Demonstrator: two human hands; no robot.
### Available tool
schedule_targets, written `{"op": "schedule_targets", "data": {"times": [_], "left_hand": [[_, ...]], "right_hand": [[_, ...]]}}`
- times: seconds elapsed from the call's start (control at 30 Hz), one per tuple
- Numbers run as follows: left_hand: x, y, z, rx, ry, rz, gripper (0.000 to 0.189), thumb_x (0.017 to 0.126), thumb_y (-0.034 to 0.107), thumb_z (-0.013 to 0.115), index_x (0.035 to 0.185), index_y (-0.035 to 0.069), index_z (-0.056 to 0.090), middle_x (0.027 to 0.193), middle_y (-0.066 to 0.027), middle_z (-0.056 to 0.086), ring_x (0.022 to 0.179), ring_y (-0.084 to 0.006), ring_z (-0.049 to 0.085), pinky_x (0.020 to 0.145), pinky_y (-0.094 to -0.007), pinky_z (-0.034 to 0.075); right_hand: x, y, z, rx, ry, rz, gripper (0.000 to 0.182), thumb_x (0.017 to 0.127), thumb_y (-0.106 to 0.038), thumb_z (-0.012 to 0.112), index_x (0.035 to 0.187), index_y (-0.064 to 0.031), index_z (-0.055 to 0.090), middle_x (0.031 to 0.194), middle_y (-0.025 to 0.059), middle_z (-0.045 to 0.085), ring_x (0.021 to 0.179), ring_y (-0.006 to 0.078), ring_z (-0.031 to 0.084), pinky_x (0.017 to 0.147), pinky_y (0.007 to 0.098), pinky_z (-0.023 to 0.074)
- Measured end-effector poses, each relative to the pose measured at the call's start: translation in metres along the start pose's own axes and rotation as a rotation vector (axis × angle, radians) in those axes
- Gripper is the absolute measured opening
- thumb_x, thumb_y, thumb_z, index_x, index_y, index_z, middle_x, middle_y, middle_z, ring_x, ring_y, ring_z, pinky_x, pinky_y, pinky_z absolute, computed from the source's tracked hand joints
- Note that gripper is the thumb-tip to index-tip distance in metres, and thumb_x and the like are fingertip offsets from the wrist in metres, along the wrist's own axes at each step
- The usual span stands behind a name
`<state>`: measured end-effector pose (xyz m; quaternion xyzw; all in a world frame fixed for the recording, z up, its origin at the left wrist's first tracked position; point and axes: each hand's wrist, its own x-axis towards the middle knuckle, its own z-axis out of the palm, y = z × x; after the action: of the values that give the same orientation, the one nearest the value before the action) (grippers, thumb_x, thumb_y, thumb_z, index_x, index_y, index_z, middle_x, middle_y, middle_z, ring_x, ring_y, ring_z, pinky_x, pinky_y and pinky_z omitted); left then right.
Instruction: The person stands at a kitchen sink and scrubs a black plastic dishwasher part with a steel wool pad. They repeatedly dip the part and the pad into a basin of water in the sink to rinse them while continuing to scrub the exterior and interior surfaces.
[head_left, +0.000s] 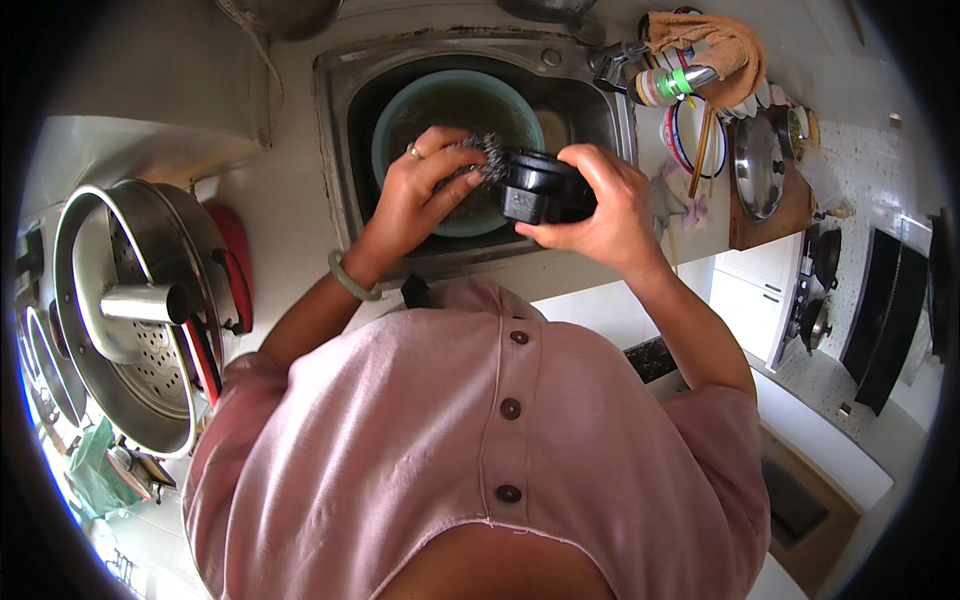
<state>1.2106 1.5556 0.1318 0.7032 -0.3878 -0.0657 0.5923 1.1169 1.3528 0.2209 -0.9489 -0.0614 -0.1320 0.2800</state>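
Observation:
My left hand (427, 180) pinches a grey steel-wool scourer (489, 157) and touches it to the left side of a round black object (544, 184). The black piece looks glossy and has a short block-like lug, perhaps a pot-lid knob or handle part; I cannot tell which. Around its right side, the fingers and thumb of my right hand (611, 199) grip it. Both hands are above a pale green basin (382, 135) of murky water, which stands in a stainless-steel sink (330, 142).
A faucet (619, 64) with an orange cloth (739, 60) reaches in from the upper right. Beyond it are an enamel bowl (671, 139), wooden chopsticks (703, 150) and a metal lid (757, 169) on a wooden board (772, 225). Large steamer pots (199, 247) stand at left.

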Motion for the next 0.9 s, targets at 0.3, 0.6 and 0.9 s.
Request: {"op": "schedule_targets", "data": {"times": [0.3, 0.6, 0.9], "left_hand": [[0.007, 0.030, -0.013, -0.007, 0.008, 0.037, 0.019, 0.081, 0.001, 0.068, 0.100, 0.002, 0.067, 0.107, -0.0151, 0.061, 0.095, -0.0300, 0.061, 0.080, -0.0364, 0.049], [0.002, 0.022, -0.018, 0.022, -0.022, 0.019, 0.018, 0.083, 0.000, 0.066, 0.101, 0.002, 0.067, 0.110, -0.0154, 0.061, 0.102, -0.0304, 0.061, 0.085, -0.0359, 0.049], [0.007, 0.064, 0.006, 0.146, 0.082, -0.030, 0.013, 0.085, 0.002, 0.066, 0.098, 0.001, 0.066, 0.104, -0.0148, 0.062, 0.097, -0.0292, 0.061, 0.084, -0.0358, 0.048]], "right_hand": [[0.001, -0.015, 0.008, -0.038, 0.038, 0.002, 0.060, 0.053, -0.040, 0.090, 0.089, -0.0047, 0.057, 0.073, 0.0101, 0.061, 0.066, 0.0283, 0.063, 0.058, 0.0364, 0.0516], [0.001, -0.014, 0.000, 0.059, 0.062, 0.008, 0.056, 0.056, -0.038, 0.090, 0.088, -0.0043, 0.058, 0.077, 0.0092, 0.063, 0.068, 0.0266, 0.063, 0.061, 0.0354, 0.0511], [-0.009, 0.001, -0.022, 0.159, 0.119, -0.079, 0.056, 0.058, -0.041, 0.088, 0.085, -0.0035, 0.056, 0.074, 0.0100, 0.062, 0.065, 0.0277, 0.063, 0.059, 0.0348, 0.0507]]}}
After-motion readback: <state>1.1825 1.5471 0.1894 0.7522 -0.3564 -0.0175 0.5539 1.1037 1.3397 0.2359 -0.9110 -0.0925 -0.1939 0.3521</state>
